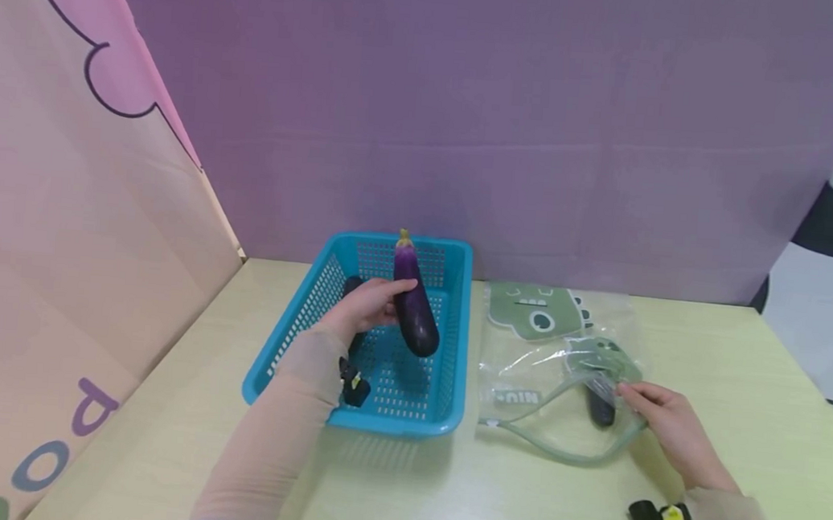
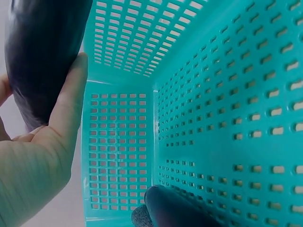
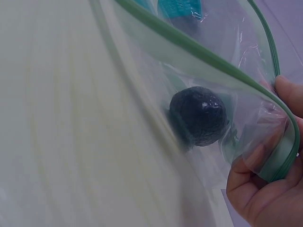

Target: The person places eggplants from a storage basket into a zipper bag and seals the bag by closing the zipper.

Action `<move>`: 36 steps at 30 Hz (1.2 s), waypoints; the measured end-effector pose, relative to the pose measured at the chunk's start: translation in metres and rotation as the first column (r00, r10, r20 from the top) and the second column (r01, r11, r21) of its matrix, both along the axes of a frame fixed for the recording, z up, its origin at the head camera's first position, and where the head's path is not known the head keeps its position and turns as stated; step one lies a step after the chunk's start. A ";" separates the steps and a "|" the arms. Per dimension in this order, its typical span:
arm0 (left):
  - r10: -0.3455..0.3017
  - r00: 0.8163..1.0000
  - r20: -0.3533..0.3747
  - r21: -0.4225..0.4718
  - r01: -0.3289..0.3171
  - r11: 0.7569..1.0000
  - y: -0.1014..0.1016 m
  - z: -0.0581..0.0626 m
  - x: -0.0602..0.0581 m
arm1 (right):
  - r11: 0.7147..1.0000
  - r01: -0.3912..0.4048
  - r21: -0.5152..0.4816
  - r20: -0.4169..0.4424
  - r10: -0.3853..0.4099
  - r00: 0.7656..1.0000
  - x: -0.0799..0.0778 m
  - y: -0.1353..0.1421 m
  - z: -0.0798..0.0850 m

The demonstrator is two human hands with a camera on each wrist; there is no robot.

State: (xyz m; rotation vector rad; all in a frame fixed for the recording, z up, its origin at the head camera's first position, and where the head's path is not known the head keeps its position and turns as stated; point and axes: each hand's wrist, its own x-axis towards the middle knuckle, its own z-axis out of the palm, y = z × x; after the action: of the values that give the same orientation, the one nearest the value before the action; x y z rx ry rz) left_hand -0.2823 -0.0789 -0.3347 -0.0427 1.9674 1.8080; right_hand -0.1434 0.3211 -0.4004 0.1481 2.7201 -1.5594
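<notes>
My left hand (image 1: 373,304) grips a purple eggplant (image 1: 418,316) over a blue plastic basket (image 1: 458,351), its stem end pointing away. The left wrist view shows the thumb and fingers around the eggplant (image 2: 47,52). Low along the basket's left side lies another dark, long vegetable (image 2: 173,208), partly behind the left hand in the head view. With its fingertips my right hand (image 1: 666,418) pinches the green-edged rim of a clear zip bag (image 1: 518,364) printed with green cartoon figures. The bag's mouth gapes, and a dark, rounded-end eggplant (image 3: 199,116) lies inside it.
Basket and bag sit side by side on a pale yellow table (image 1: 515,509). A purple cloth backdrop (image 1: 483,136) rises behind the table, with a printed pink panel (image 1: 73,188) at the left. Each wrist wears a small black device (image 1: 652,518).
</notes>
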 end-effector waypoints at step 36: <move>-0.036 0.998 -0.058 0.117 0.043 0.992 0.009 0.025 0.009 | 1.000 -0.013 -0.016 0.003 0.013 1.000 -0.001 0.001 -0.001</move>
State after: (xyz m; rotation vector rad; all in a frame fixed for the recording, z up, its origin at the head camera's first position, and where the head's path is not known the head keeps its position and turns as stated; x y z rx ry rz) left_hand -0.2733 -0.0700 -0.3101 0.0844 1.8803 1.9157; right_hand -0.1440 0.3221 -0.4016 0.1314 2.7001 -1.5759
